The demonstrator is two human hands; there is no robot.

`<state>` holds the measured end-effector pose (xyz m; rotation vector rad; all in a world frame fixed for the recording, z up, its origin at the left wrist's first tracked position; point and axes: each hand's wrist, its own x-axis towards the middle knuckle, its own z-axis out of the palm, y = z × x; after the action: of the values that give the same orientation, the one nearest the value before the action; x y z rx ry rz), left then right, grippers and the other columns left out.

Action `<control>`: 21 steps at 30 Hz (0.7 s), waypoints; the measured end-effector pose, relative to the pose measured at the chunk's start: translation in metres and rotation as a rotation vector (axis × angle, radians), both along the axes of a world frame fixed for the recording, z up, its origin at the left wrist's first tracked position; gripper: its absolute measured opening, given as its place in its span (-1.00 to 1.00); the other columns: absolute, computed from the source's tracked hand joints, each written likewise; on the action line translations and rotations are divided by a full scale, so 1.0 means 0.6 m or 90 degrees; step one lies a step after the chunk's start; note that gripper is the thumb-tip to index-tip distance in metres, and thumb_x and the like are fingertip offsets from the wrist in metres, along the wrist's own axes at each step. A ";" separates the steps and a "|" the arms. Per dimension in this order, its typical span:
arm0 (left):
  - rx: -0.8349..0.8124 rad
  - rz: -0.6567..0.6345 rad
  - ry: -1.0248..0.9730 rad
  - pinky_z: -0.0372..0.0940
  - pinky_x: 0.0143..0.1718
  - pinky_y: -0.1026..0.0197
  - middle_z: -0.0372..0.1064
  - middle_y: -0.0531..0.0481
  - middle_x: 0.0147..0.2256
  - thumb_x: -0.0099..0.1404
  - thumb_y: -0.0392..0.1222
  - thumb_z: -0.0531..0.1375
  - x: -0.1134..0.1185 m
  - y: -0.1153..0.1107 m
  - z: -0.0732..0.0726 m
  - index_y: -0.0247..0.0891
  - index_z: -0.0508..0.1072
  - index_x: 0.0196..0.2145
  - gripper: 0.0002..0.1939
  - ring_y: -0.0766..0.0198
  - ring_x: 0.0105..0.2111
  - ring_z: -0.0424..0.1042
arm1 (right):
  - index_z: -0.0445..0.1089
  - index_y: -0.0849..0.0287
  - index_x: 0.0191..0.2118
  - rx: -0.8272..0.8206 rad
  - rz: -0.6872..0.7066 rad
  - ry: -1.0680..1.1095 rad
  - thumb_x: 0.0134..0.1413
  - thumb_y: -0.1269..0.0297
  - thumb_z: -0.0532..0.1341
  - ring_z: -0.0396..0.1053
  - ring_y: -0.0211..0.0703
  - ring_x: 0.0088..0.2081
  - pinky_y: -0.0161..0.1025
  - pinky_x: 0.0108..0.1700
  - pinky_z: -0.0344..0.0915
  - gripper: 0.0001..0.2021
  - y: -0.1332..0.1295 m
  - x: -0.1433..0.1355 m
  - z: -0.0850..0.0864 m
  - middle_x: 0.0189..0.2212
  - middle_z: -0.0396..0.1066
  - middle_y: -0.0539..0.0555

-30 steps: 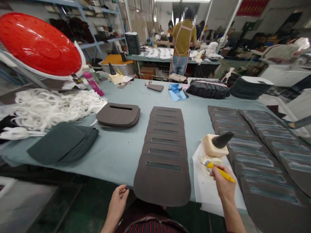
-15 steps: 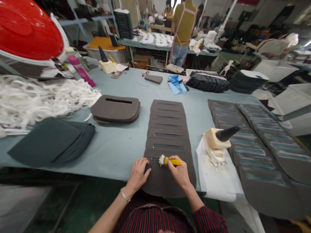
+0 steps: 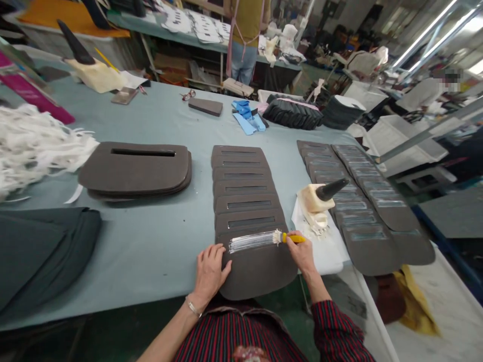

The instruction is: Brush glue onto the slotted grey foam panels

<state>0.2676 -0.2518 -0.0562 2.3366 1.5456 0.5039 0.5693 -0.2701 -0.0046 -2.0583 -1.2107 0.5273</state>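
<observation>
My right hand (image 3: 302, 251) grips a yellow-handled brush (image 3: 293, 238). Its whitish bristles touch the right end of a wet, shiny white streak (image 3: 251, 242) around the slot of the nearest grey-brown panel (image 3: 258, 274). On that panel's left edge lies my left hand (image 3: 211, 269), flat with fingers stretched out and holding nothing. Beyond it, several similar slotted panels (image 3: 244, 203) overlap in a column. Right of the column, a cream glue container with a black cone-shaped spout (image 3: 315, 198) stands on white paper (image 3: 328, 254).
A stack of slotted panels (image 3: 139, 173) lies to the left, with dark green sheets (image 3: 41, 251) and white strips (image 3: 37, 151) beyond. Two more panel rows (image 3: 366, 241) are at right. Blue scraps (image 3: 247, 115) lie at the back. A person in an apron (image 3: 243, 40) stands behind.
My right hand has drawn the brush rightward across the nearest panel's slot, leaving a shiny white streak. My left hand stays on the panel's edge. The camera view has shifted right and down.
</observation>
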 end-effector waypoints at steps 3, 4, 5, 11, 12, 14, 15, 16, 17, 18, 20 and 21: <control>0.002 0.010 -0.009 0.10 0.04 -0.11 0.32 -0.17 0.03 0.24 -0.10 0.09 -0.001 0.001 -0.006 -0.20 0.34 -0.08 -0.70 -0.05 0.06 0.21 | 0.42 0.16 -0.37 -0.009 -0.048 -0.072 0.03 0.14 0.13 0.28 -0.22 -0.50 -0.30 -0.38 0.19 -0.78 -0.001 -0.001 0.008 -0.53 0.38 -0.01; 0.002 0.011 -0.012 0.10 0.04 -0.12 0.32 -0.17 0.03 0.24 -0.10 0.10 -0.002 0.001 -0.008 -0.20 0.35 -0.07 -0.70 -0.06 0.05 0.21 | 0.41 0.16 -0.37 0.010 -0.044 -0.086 0.04 0.15 0.13 0.30 -0.22 -0.48 -0.30 -0.36 0.20 -0.79 0.002 -0.021 0.010 -0.50 0.40 0.00; 0.000 0.011 -0.015 0.10 0.04 -0.12 0.32 -0.18 0.03 0.23 -0.11 0.10 -0.001 0.000 -0.008 -0.20 0.35 -0.07 -0.69 -0.06 0.05 0.21 | 0.41 0.16 -0.37 0.036 -0.028 -0.086 0.06 0.16 0.12 0.31 -0.22 -0.45 -0.30 -0.33 0.21 -0.79 0.007 -0.049 0.011 -0.47 0.41 0.02; -0.018 0.030 -0.019 0.09 0.05 -0.10 0.33 -0.14 0.03 0.24 -0.11 0.09 0.001 -0.004 -0.006 -0.21 0.33 -0.08 -0.71 -0.04 0.07 0.18 | 0.42 0.14 -0.31 0.129 0.234 0.059 0.13 0.27 0.10 0.39 -0.19 -0.31 -0.28 -0.20 0.27 -0.84 0.040 -0.213 0.005 -0.36 0.45 0.07; -0.020 0.033 -0.016 0.09 0.05 -0.10 0.33 -0.14 0.03 0.24 -0.11 0.09 0.002 -0.004 -0.006 -0.21 0.33 -0.09 -0.71 -0.04 0.07 0.18 | 0.42 0.13 -0.32 0.121 0.239 0.057 0.12 0.28 0.10 0.38 -0.19 -0.33 -0.28 -0.22 0.27 -0.84 0.043 -0.223 0.003 -0.37 0.45 0.06; -0.023 0.034 -0.012 0.09 0.05 -0.10 0.33 -0.14 0.03 0.24 -0.11 0.09 0.002 -0.005 -0.007 -0.20 0.33 -0.10 -0.73 -0.04 0.07 0.18 | 0.41 0.14 -0.35 0.106 0.186 0.017 0.11 0.30 0.09 0.37 -0.20 -0.36 -0.29 -0.25 0.26 -0.85 0.045 -0.232 -0.001 -0.40 0.44 0.05; -0.023 0.034 -0.011 0.09 0.05 -0.10 0.32 -0.14 0.03 0.24 -0.11 0.09 0.002 -0.005 -0.007 -0.20 0.33 -0.11 -0.74 -0.04 0.08 0.18 | 0.40 0.14 -0.36 0.104 0.153 -0.009 0.11 0.32 0.09 0.36 -0.20 -0.36 -0.29 -0.25 0.25 -0.85 0.043 -0.235 -0.001 -0.40 0.43 0.05; -0.023 0.034 -0.010 0.09 0.05 -0.10 0.32 -0.13 0.04 0.24 -0.11 0.09 0.002 -0.006 -0.008 -0.19 0.33 -0.11 -0.74 -0.04 0.08 0.18 | 0.39 0.15 -0.35 0.107 0.140 -0.027 0.11 0.34 0.08 0.36 -0.20 -0.36 -0.29 -0.25 0.24 -0.85 0.041 -0.239 0.000 -0.40 0.42 0.06; -0.023 0.033 -0.010 0.09 0.05 -0.09 0.32 -0.13 0.04 0.24 -0.11 0.09 0.002 -0.006 -0.008 -0.19 0.33 -0.10 -0.73 -0.04 0.08 0.18 | 0.39 0.15 -0.34 0.112 0.154 -0.034 0.11 0.35 0.08 0.36 -0.20 -0.34 -0.30 -0.23 0.24 -0.86 0.037 -0.244 0.001 -0.39 0.42 0.06; -0.022 0.032 -0.010 0.09 0.04 -0.09 0.32 -0.13 0.04 0.24 -0.11 0.10 0.002 -0.007 -0.009 -0.19 0.32 -0.09 -0.72 -0.04 0.08 0.18 | 0.39 0.14 -0.32 0.116 0.187 -0.029 0.10 0.36 0.08 0.37 -0.20 -0.33 -0.30 -0.22 0.24 -0.86 0.033 -0.248 0.002 -0.38 0.43 0.06; -0.016 0.031 -0.008 0.10 0.02 -0.09 0.33 -0.14 0.04 0.23 -0.10 0.10 0.003 -0.007 -0.010 -0.18 0.32 -0.08 -0.70 -0.05 0.06 0.19 | 0.39 0.12 -0.31 0.115 0.254 0.001 0.09 0.35 0.08 0.37 -0.21 -0.32 -0.32 -0.23 0.25 -0.86 0.026 -0.244 0.002 -0.37 0.44 0.04; -0.011 0.031 -0.006 0.11 0.00 -0.10 0.33 -0.15 0.03 0.23 -0.09 0.10 0.003 -0.008 -0.011 -0.18 0.33 -0.09 -0.71 -0.06 0.06 0.20 | 0.40 0.11 -0.32 0.110 0.260 0.011 0.09 0.34 0.09 0.37 -0.22 -0.33 -0.33 -0.24 0.25 -0.86 0.023 -0.232 0.001 -0.38 0.44 0.03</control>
<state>0.2696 -0.2564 -0.0629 2.2857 1.5991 0.5093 0.4301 -0.2564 -0.0040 -1.6637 -1.6186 0.6021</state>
